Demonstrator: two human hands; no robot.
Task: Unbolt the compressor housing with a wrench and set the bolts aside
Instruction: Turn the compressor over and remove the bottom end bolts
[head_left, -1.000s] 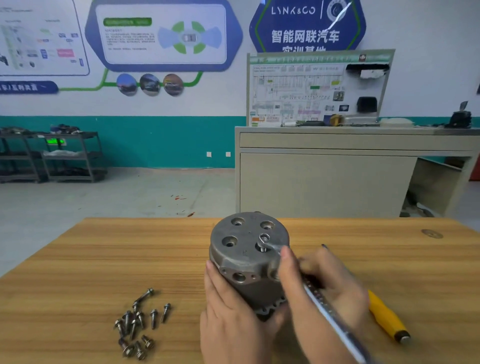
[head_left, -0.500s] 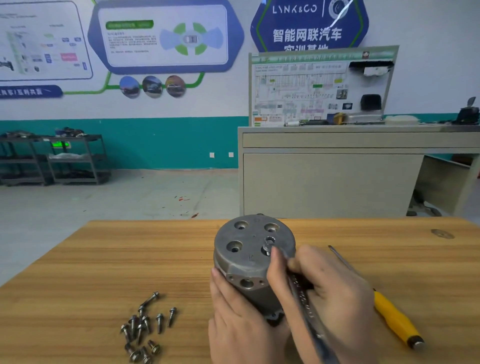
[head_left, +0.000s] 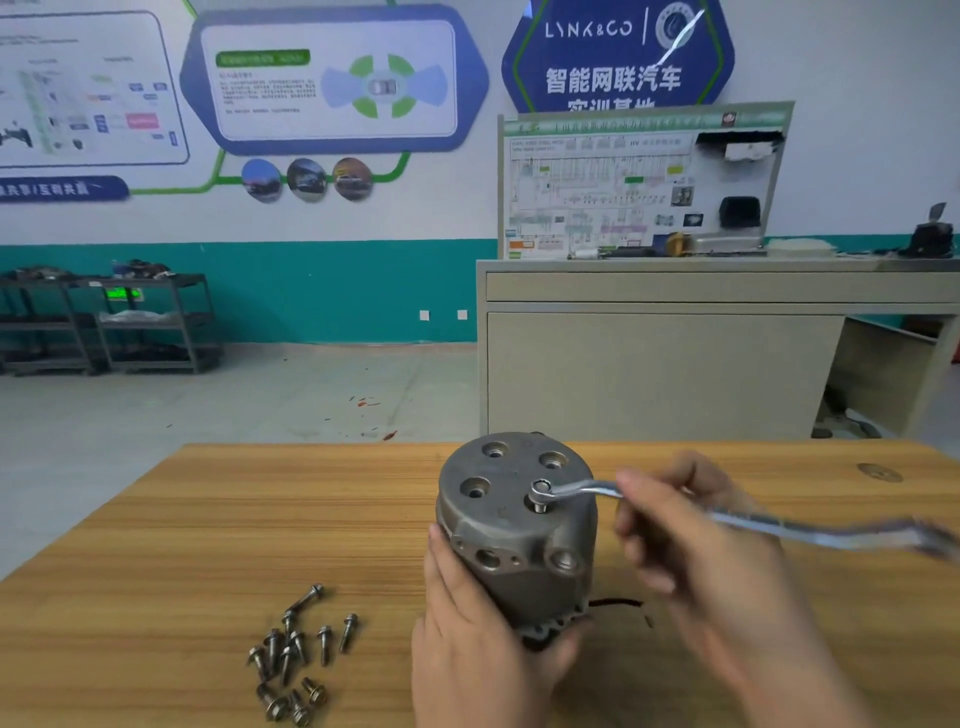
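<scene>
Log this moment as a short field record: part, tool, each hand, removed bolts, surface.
part: compressor housing, upright on the table
tool: wrench, ring end over a bolt on the housing's top face
left hand: holds the housing's side
right hand: grips the wrench handle
removed bolts: loose bolts in a pile left of the housing
open holes on top: three
surface: wooden table

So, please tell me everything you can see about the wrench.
The wrench is a long, slim bar of shiny silver metal with a bend near its ring end. That ring sits over the one bolt left on top of the housing. The shaft runs right, almost level, its far end blurred. The right hand holds the shaft just past the bend, while the left hand grips the housing's side.
</scene>
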